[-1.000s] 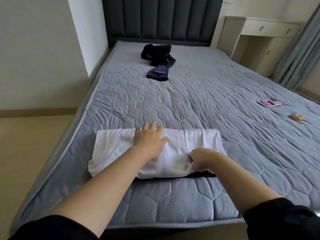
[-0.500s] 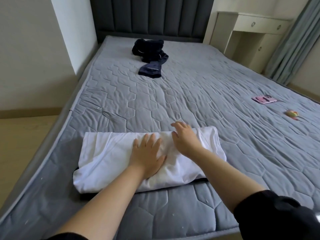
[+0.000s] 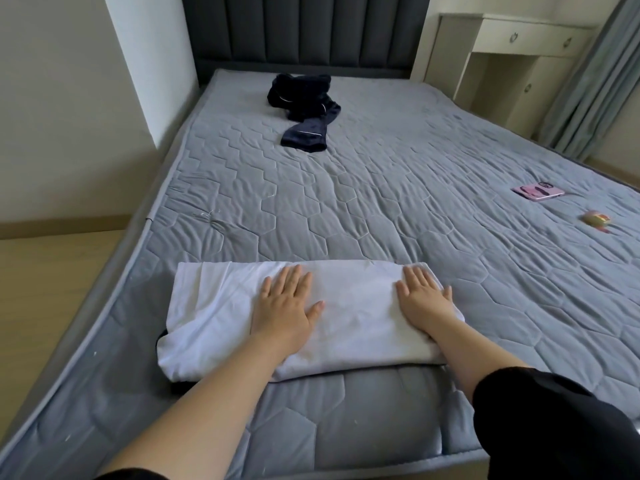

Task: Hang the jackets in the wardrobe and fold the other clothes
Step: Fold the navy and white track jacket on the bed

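The grey quilted mattress (image 3: 381,209) filled the view. The folded white garment (image 3: 353,306) lay across its 6 o'clock edge as a long band, with a sliver of something dark showing under its 7 o'clock corner. The crumpled navy clothes (image 3: 304,105) sat unfolded at 12 o'clock, near the headboard and well apart from the white one.

Half a second before, the two hands had been side by side at the band's middle. The right hand (image 3: 422,296) had since slid out to the garment's 3 o'clock end, while the left hand (image 3: 284,306) had stayed near the centre. A second before, the right had been pinching the near hem. Now both hands lay palm down on the cloth, pressing it flat. Their fingers were straight and close together, the thumbs were splayed, and neither gripped anything.

At 3 o'clock on the mattress lay a pink phone (image 3: 538,192) and, just nearer, a small colourful object (image 3: 596,219) (too blurred to name).
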Motion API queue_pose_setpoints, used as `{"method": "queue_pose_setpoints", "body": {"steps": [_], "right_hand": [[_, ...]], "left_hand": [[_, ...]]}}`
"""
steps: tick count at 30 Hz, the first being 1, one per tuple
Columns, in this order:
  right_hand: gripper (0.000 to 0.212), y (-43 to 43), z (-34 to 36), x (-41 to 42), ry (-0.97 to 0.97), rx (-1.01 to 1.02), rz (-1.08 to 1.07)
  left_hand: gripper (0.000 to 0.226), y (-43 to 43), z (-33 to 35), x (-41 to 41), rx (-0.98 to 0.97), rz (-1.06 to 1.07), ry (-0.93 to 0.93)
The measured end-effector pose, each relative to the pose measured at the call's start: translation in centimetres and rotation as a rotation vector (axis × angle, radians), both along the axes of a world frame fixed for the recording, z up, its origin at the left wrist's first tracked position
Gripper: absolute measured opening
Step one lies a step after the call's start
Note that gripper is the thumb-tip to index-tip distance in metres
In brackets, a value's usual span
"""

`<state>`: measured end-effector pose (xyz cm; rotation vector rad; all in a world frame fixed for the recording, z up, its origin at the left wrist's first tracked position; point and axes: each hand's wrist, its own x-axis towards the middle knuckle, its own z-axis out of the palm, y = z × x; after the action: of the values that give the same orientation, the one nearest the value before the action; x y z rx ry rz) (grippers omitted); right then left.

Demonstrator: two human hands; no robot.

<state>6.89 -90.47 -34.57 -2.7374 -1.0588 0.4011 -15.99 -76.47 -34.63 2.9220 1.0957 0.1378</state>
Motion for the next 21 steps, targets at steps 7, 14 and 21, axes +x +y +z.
{"method": "queue_pose_setpoints", "body": {"steps": [7,14,21], "right_hand": [[0.042,1.1,2.1,0.9,0.184,0.504,-0.504],[0.056,-0.3,4.8,2.8,0.781,0.844,-1.061],[0.035,0.8,5.2,1.5,0.116,0.524,-0.754]], "left_hand": [[0.064,1.4,-0.7,-1.3,-0.006,0.038,0.006],[0.063,1.4,-1.4,-1.5,0.018,0.033,-0.031],[0.063,1.4,-1.5,-1.5,0.008,0.031,-0.039]]}}
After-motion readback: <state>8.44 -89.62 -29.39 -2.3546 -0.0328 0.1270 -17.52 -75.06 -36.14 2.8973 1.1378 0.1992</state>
